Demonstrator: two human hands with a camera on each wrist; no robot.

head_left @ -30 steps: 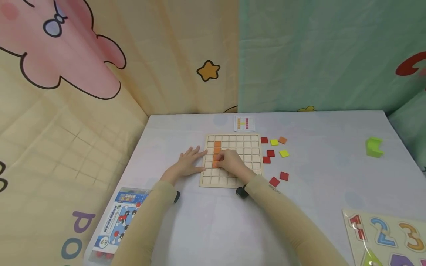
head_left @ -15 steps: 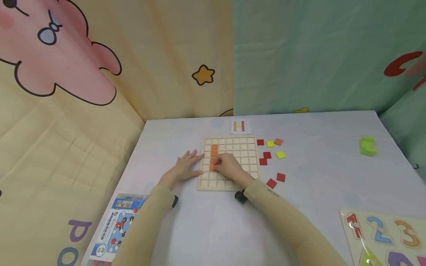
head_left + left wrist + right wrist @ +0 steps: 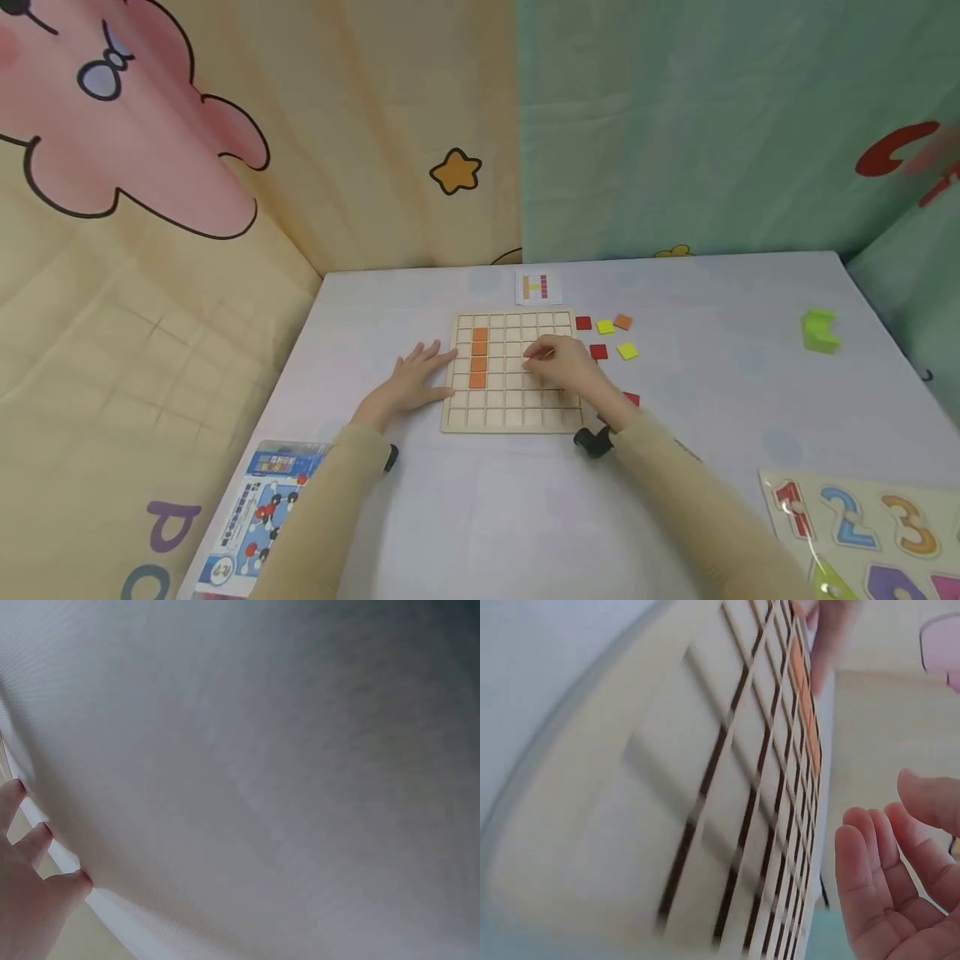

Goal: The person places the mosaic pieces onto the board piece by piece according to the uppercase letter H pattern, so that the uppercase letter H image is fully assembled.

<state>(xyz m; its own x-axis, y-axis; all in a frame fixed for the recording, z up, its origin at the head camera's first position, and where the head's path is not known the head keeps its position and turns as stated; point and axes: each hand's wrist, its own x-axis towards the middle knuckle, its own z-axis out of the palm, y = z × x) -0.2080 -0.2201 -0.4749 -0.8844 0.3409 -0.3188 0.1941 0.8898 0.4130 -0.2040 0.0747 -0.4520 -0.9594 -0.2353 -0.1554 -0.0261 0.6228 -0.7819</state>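
Observation:
A wooden grid board (image 3: 513, 417) lies mid-table, with a column of orange square tiles (image 3: 478, 364) in its left part. My left hand (image 3: 408, 383) rests on the table with fingers spread, its fingertips at the board's left edge. Over the right part of the board hovers my right hand (image 3: 566, 365). In the right wrist view its loosely bent fingers (image 3: 862, 877) hold nothing, and thumb and fingertips are apart. Right of the board lie loose red tiles (image 3: 598, 352), yellow tiles (image 3: 627, 351) and an orange tile (image 3: 623, 322); the right hand and forearm may hide others.
Behind the board lies a small pattern card (image 3: 538, 287). A light green block (image 3: 820, 331) stands far right. A number puzzle board (image 3: 847, 521) occupies the front right corner, and a packaged molecule set (image 3: 258, 517) the front left. Printed curtains (image 3: 405, 125) enclose the table.
My right hand has left the orange tiles and moved right across the board, uncovering the column. The left hand stays by the board's edge. The head view has shifted slightly.

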